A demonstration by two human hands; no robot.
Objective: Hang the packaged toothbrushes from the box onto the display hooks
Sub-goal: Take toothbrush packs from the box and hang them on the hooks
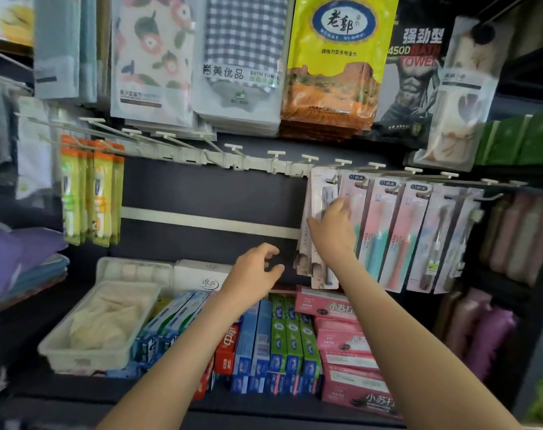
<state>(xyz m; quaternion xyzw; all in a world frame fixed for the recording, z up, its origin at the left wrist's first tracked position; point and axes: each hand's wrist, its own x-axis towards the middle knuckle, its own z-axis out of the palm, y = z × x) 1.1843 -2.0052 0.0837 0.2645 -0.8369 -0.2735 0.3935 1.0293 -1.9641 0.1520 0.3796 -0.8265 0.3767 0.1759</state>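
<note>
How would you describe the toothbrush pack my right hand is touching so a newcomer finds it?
Find the white hook rail under the hanging towels. On its right hangs a row of toothbrush packs; take the leftmost pack, under the right hand. It is pale, unlike the pink packs beside it.

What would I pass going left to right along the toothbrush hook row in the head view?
Orange-green packs → bare hooks → white pack under the right hand → pink packs with teal and coral brushes → clear packs with dark brushes.
</note>
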